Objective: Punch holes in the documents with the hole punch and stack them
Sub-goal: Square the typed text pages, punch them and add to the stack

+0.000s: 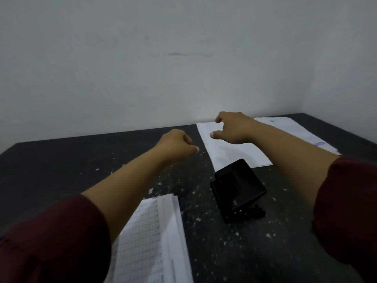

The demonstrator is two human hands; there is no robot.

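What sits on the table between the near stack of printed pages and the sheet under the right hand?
In the head view, the black hole punch lies between the near stack and the far sheet, on dark speckled table.

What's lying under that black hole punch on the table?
The hole punch sits directly on the dark speckled table, no paper visibly in it. The nearest sheet lies just beyond it. The spot directly beneath its base is hidden.
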